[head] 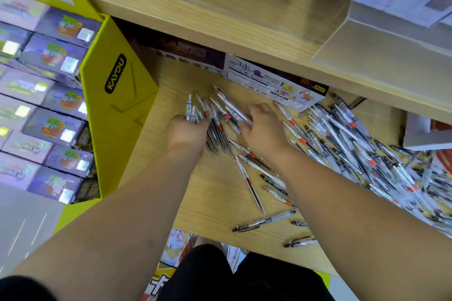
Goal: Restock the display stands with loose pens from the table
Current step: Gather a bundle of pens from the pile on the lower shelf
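While the left hand [188,131] grips a bundle of pens [195,110] near the far left corner of the tabletop [208,190], we see the right hand [264,129] lying just beside it on more pens. The left fingers curl round the bundle, though the back of the hand hides most of them. The right fingers [259,108] are bent down onto a few pens; we cannot tell whether they pinch one or only press.

Loose pens [354,144] lie in a thick heap toward the right edge, with a few strays [264,222] close to the near edge. A yellow display stand [117,110] of purple boxes [53,56] stands against the left edge. A white box [276,83] lies at the far edge under a wooden shelf [220,19]. We can make out no stand for pens.

We judge the main risk to be the bundle itself. Its pens fan out at uneven lengths, so a lift could let some slide free. The right forearm reaches over the strays, and a sweep could roll them off the near edge. The hand could knock the low shelf as it rises. Some pens carry red bands and some do not, so kinds may get mixed in one handful.
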The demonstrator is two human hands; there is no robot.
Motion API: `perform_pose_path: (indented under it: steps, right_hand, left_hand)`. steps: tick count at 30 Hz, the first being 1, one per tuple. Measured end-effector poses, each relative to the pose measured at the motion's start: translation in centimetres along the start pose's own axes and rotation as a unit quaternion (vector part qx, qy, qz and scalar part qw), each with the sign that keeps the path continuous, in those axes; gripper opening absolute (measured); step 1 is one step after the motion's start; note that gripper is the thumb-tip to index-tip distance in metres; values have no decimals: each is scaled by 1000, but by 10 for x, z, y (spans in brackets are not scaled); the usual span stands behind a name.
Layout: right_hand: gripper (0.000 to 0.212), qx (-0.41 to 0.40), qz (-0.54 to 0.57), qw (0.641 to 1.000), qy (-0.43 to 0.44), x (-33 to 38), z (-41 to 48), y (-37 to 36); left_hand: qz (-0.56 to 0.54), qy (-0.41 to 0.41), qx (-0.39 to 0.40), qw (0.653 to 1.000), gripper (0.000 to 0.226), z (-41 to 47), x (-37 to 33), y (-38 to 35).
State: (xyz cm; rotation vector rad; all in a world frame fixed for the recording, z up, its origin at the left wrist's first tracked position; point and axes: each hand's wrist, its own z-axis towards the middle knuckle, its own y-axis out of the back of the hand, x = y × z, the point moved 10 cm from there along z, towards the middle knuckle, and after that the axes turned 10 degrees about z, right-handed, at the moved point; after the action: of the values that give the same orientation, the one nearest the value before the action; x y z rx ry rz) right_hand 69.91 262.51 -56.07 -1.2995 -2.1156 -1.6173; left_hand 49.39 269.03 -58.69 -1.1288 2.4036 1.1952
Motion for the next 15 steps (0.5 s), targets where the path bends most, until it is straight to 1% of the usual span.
perform_pose_path:
  steps: [3,4,5,8,11,15]
  right_hand:
    - [47,13,13,1000,12,9,9,-8]
    - [45,17,19,1000,14,10,11,-11]
    - [43,17,26,999,14,11,13,-12]
    - [40,22,58,998,8,8,16,-12]
    - [37,34,82,996,2,7,17,-7]
    - [41,24,91,996,-6,6,17,4]
  left_hand:
    - [-2,-1,15,1000,30,1,-12,-12]
    - [-6,3,23,1000,26,0,-14,-16]
    - [-11,8,31,999,25,-1,-14,-20]
    - [-25,18,44,999,32,-4,-10,-25]
    - [-51,29,41,997,17,-9,-3,-22]
    - [-144,84,65,984,36,-12,10,-21]
